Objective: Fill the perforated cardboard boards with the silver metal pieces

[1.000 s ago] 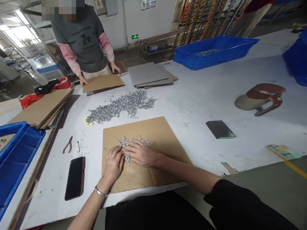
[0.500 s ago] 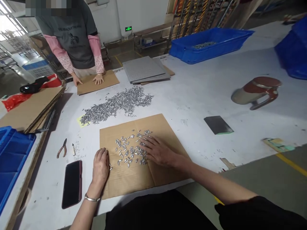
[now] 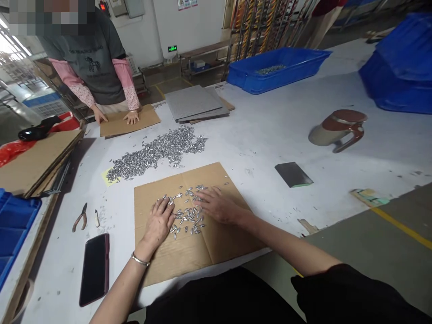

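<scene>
On a brown cardboard sheet lies a loose cluster of small silver spindle-shaped metal pieces. My left hand rests at the cluster's left side, fingers stretched forward over some pieces. From the right, my right hand lies flat with spread fingers against the cluster's edge. Some pieces under both hands are hidden. Beyond the cardboard spreads a large pile of the same metal pieces, its left end on a yellow paper.
Left of me are pliers, a small white-handled tool and a phone. To the right stand a dark block, a lidded mug and a blue bin. Across the table, a co-worker's hands press another cardboard sheet.
My left hand has moved from the cardboard's left edge rightward onto the pieces, and the cluster is narrower. My right hand stays at its right side. The camera view has shifted slightly.
</scene>
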`<action>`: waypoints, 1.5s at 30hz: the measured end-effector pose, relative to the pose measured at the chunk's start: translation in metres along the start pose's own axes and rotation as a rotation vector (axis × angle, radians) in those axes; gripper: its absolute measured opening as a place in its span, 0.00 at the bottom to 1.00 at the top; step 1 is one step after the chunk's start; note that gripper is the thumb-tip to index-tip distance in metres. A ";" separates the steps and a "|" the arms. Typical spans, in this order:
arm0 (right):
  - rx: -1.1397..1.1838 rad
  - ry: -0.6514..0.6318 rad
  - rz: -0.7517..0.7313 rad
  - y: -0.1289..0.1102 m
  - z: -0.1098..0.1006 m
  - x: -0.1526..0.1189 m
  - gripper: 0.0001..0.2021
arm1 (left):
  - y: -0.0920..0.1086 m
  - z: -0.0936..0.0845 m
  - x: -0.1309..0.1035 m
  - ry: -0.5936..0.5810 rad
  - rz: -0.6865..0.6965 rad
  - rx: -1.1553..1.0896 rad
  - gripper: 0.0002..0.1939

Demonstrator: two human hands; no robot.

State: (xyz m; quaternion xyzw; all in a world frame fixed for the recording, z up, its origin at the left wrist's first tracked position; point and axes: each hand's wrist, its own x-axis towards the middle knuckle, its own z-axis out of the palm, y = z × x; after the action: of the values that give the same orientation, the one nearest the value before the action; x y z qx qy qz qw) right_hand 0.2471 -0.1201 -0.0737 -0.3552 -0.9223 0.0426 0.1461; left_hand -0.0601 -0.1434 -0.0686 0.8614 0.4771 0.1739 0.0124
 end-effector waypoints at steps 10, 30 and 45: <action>0.037 0.020 -0.013 -0.015 0.004 0.026 0.20 | -0.013 0.001 0.036 -0.005 -0.004 -0.005 0.19; 0.115 0.007 -0.201 -0.048 -0.013 -0.010 0.19 | 0.031 -0.019 -0.006 -0.065 0.066 -0.066 0.22; 0.170 -0.018 -0.165 -0.068 -0.005 -0.027 0.18 | 0.041 -0.021 -0.076 0.062 0.064 -0.084 0.20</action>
State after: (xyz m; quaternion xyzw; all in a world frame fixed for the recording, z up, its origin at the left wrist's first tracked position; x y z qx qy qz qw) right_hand 0.2245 -0.1888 -0.0627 -0.2640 -0.9428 0.1115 0.1703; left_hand -0.0700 -0.2317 -0.0633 0.8690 0.4420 0.2208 0.0280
